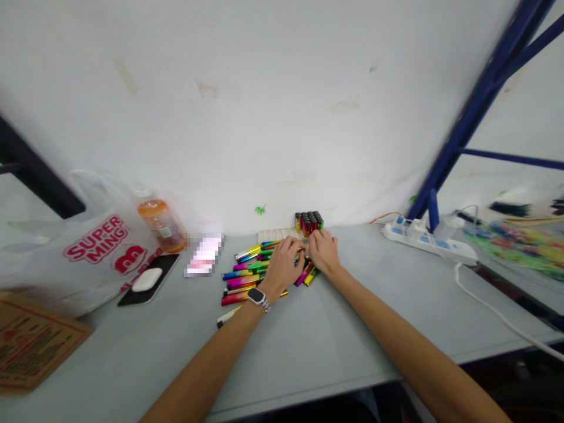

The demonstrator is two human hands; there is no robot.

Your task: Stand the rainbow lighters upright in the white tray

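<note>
Shiny coloured tubes [242, 282], slim and with black or white ends, lie loosely in a pile on the grey table. My left hand [284, 262] is over the right part of this pile, its fingers curled down. Close beside it, my right hand [323, 249] is also closed, fingertips toward the left hand. What the fingers of each hand hold is hidden. Behind the hands is a pale rack with rows of holes [279, 235]. A tight group of upright tubes with black tops [309, 221] stands at its right end. A few more tubes [307, 276] lie below, between my hands.
To the left are a phone with a lit screen [205, 255], a dark flat device [165, 271] carrying a white case [147, 280], an orange drink bottle [162, 223], a plastic bag [88, 258] and a cardboard box [37, 341]. At right lies a power strip [432, 242] with cables.
</note>
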